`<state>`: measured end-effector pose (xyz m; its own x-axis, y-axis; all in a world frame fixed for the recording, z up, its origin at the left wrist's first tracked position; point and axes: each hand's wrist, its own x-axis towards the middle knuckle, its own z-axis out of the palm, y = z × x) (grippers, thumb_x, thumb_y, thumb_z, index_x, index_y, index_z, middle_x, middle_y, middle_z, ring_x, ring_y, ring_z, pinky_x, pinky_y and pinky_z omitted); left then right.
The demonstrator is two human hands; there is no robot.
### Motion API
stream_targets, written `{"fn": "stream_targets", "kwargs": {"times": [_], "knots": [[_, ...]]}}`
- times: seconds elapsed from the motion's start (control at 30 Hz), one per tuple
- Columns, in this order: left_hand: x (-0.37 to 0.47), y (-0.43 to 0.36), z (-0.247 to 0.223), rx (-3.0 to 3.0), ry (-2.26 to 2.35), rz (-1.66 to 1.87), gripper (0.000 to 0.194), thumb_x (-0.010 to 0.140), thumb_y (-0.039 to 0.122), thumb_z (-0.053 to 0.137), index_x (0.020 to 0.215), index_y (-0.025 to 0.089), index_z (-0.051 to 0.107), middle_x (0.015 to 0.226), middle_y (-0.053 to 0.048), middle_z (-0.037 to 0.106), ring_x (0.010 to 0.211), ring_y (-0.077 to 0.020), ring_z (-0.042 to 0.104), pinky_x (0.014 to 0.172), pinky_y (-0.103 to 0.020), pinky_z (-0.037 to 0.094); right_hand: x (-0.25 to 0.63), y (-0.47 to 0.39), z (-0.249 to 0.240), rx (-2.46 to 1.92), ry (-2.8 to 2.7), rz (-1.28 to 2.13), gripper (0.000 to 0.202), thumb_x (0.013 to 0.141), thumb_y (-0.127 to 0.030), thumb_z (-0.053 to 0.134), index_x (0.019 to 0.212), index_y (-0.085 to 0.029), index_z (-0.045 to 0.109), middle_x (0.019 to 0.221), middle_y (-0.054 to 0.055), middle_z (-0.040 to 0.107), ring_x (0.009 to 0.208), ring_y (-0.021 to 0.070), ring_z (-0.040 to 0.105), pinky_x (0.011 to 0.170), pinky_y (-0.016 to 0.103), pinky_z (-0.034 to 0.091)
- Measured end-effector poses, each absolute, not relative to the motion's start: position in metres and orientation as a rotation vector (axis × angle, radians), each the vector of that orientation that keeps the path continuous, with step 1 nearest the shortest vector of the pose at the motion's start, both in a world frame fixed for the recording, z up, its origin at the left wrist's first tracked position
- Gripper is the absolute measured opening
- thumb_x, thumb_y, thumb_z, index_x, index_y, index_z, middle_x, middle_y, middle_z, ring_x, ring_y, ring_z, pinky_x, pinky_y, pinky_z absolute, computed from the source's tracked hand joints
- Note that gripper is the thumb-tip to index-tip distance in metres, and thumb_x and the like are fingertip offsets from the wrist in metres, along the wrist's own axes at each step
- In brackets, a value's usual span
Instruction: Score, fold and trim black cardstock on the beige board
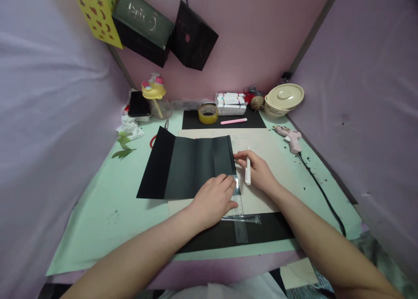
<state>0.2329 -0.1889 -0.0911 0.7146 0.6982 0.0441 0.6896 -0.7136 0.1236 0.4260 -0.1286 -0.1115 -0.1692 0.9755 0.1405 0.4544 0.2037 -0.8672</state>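
Note:
A black card sheet (202, 164) with upright creases lies opened out, its left panel tilted up and its right edge folded into a narrow strip. My left hand (214, 198) rests flat on the card's lower right, fingertips on a clear ruler (240, 207) that runs toward me. The thumb is spread apart on the ruler. In my right hand (256, 168) a white marker (247, 172) is tucked between the fingers. The index finger and thumb of that hand reach the card's right edge; whether they pinch it is hard to see.
Tape roll (208, 114), pink pen (234, 121), white markers (231, 103) and a lidded bowl (284, 97) stand at the back. A glue gun (290, 138) with its cord lies right. Red-handled scissors (152, 141) are partly behind the card. Black boxes (143, 26) hang above.

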Motion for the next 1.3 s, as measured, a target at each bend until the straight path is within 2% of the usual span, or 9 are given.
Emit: {"fn": "stream_targets", "kwargs": {"times": [0.23,0.37,0.53,0.73,0.97,1.13,1.3], "knots": [[0.234,-0.187,-0.093,2.825,1.156,0.126,0.051,0.094,0.045,0.053,0.134,0.012,0.048,0.137,-0.011,0.053,0.122,-0.0275,0.046,0.094,-0.038,0.044,0.421,-0.126,-0.115,-1.313,-1.519,1.088,0.019,0.078,-0.028,0.064,0.094,-0.024,0.053,0.103,0.002,0.068,0.083,0.0168,0.064,0.075,0.033,0.050],[0.235,-0.187,-0.094,2.823,1.162,0.115,0.051,0.095,0.044,0.052,0.135,0.012,0.048,0.138,-0.011,0.052,0.123,-0.0282,0.045,0.096,-0.039,0.043,0.417,-0.123,-0.117,-1.401,-1.577,0.994,0.016,0.077,-0.028,0.063,0.088,-0.024,0.052,0.090,-0.001,0.067,0.075,0.0162,0.062,0.071,0.032,0.048],[0.235,-0.188,-0.093,2.821,1.151,0.134,0.049,0.095,0.044,0.051,0.135,0.014,0.048,0.139,-0.011,0.052,0.123,-0.0282,0.045,0.096,-0.039,0.044,0.417,-0.119,-0.115,-1.433,-1.577,1.066,0.016,0.078,-0.031,0.061,0.088,-0.024,0.050,0.072,-0.004,0.064,0.064,0.0160,0.060,0.065,0.032,0.046],[0.235,-0.188,-0.091,2.815,1.136,0.141,0.050,0.095,0.043,0.051,0.134,0.013,0.048,0.137,-0.011,0.053,0.124,-0.0284,0.044,0.096,-0.040,0.044,0.417,-0.120,-0.113,-1.467,-1.612,1.039,0.017,0.075,-0.027,0.061,0.087,-0.024,0.051,0.078,-0.003,0.066,0.069,0.0161,0.063,0.067,0.031,0.047],[0.235,-0.186,-0.089,2.811,1.152,0.150,0.048,0.094,0.043,0.052,0.133,0.015,0.051,0.135,-0.010,0.055,0.124,-0.0284,0.045,0.101,-0.041,0.040,0.418,-0.120,-0.114,-1.466,-1.659,0.952,0.015,0.074,-0.024,0.057,0.083,-0.025,0.046,0.074,-0.004,0.063,0.065,0.0153,0.059,0.064,0.029,0.045],[0.218,-0.177,-0.080,2.778,1.297,0.127,0.049,0.092,0.043,0.056,0.131,0.014,0.054,0.133,-0.010,0.057,0.124,-0.0295,0.047,0.106,-0.044,0.035,0.440,-0.116,-0.114,-1.541,-1.725,0.789,0.015,0.074,-0.023,0.056,0.084,-0.025,0.045,0.076,-0.002,0.065,0.066,0.0169,0.059,0.065,0.030,0.043],[0.195,-0.166,-0.069,2.688,1.398,0.076,0.049,0.091,0.046,0.057,0.130,0.016,0.057,0.134,-0.010,0.058,0.126,-0.0294,0.047,0.105,-0.046,0.037,0.463,-0.111,-0.111,-1.614,-1.793,0.735,0.016,0.074,-0.023,0.057,0.082,-0.025,0.044,0.076,-0.001,0.064,0.065,0.0173,0.057,0.062,0.029,0.041]]}}
